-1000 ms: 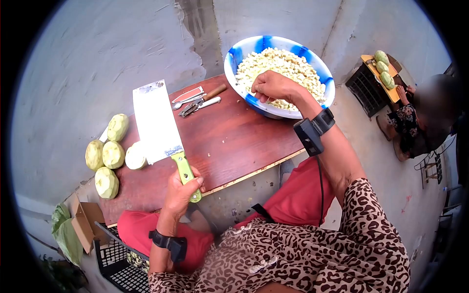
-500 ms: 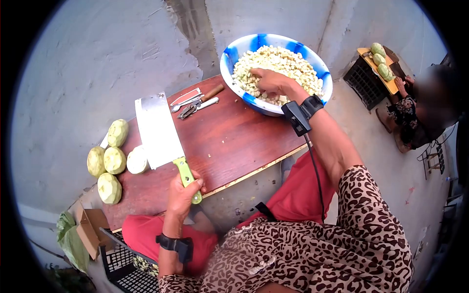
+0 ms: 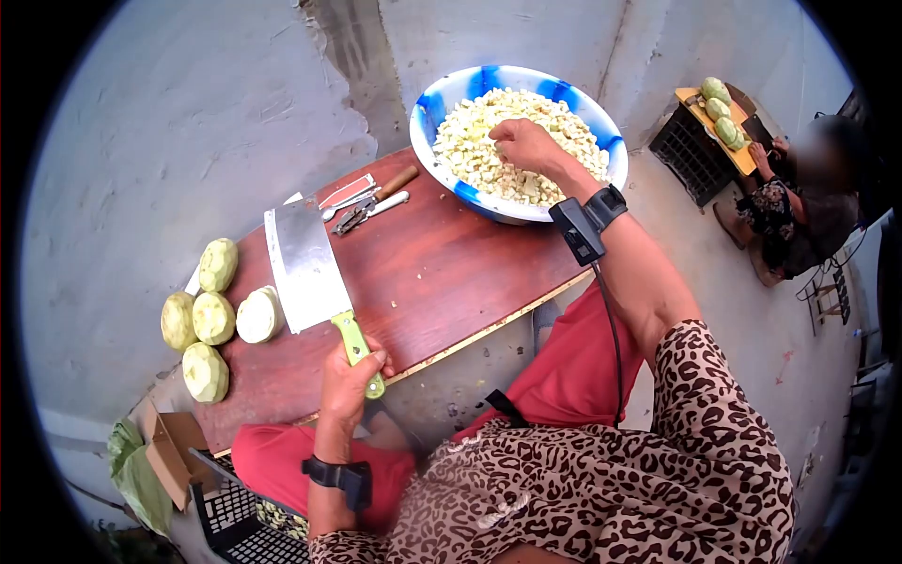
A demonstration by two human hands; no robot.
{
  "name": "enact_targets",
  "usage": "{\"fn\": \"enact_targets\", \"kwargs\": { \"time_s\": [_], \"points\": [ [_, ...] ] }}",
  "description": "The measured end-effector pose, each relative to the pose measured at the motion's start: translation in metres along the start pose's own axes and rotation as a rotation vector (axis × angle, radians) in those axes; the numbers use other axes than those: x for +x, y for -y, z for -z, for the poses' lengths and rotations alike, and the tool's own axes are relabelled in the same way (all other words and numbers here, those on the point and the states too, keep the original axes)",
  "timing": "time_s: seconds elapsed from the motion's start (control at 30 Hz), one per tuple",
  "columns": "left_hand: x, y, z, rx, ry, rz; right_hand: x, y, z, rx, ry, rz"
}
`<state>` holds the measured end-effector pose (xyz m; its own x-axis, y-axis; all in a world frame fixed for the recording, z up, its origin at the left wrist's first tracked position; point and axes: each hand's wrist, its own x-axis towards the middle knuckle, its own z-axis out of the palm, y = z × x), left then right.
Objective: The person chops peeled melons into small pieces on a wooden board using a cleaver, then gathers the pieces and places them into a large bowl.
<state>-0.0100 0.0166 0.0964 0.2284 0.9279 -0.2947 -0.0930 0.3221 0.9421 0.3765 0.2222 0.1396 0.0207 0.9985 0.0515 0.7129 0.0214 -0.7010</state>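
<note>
My left hand [image 3: 349, 376] is wrapped round the green handle of a wide cleaver [image 3: 308, 268], whose blade points away over the red-brown table [image 3: 427, 282]. Over the blue-and-white basin [image 3: 615, 160], my right hand [image 3: 524, 146] hangs just above a heap of pale diced pieces [image 3: 470, 127]; its fingers are curled, and what they hold, if anything, is hidden. Left of the blade lies a white peeled piece [image 3: 259, 315], beside several peeled green vegetables [image 3: 214, 318].
Peelers and a wooden-handled tool [image 3: 396, 182] lie near the table's back edge. A black crate [image 3: 225, 517], cardboard box [image 3: 174, 451] and green bag [image 3: 136, 475] stand at lower left. Another person [image 3: 813, 207] sits at the right by a small board [image 3: 728, 127] with green vegetables.
My right hand has lifted slightly from the diced pieces, its fingers more curled. My left hand still holds the cleaver. The view has shifted a little.
</note>
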Motion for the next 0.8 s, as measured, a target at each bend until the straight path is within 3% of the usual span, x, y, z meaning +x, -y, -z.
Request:
{"fn": "enact_targets", "kwargs": {
  "time_s": [0.03, 0.07, 0.17, 0.27, 0.43, 0.5, 0.57, 0.6, 0.73, 0.8],
  "points": [
    [-0.001, 0.0, -0.001, -0.001, 0.005, 0.0, -0.002, 0.006, -0.01, -0.123, -0.043, 0.125],
    [-0.002, 0.0, -0.001, -0.002, 0.01, 0.0, -0.003, 0.012, -0.017, -0.077, -0.011, 0.119],
    [-0.002, 0.002, -0.003, 0.004, 0.006, 0.009, 0.002, 0.01, -0.037, -0.337, -0.082, 0.267],
    [-0.001, 0.007, -0.002, 0.002, -0.005, 0.03, 0.004, -0.001, -0.033, -0.621, -0.08, 0.175],
    [0.005, 0.031, 0.004, 0.126, -0.053, 0.023, 0.008, -0.017, 0.014, -0.326, 0.016, -0.068],
    [0.009, 0.041, 0.007, 0.139, -0.084, 0.024, 0.001, -0.028, 0.026, -0.276, -0.179, 0.004],
    [0.012, 0.047, 0.008, 0.119, -0.128, 0.026, -0.011, -0.018, 0.044, -0.099, -0.146, -0.142],
    [0.012, 0.046, 0.007, 0.102, -0.145, 0.022, -0.015, -0.021, 0.049, -0.045, -0.117, -0.077],
    [0.013, 0.051, 0.01, 0.011, -0.182, -0.002, -0.02, -0.029, 0.057, -0.059, 0.012, -0.149],
    [0.012, 0.052, 0.01, -0.009, -0.183, -0.008, -0.021, -0.038, 0.057, -0.17, 0.018, 0.014]
  ]
}}
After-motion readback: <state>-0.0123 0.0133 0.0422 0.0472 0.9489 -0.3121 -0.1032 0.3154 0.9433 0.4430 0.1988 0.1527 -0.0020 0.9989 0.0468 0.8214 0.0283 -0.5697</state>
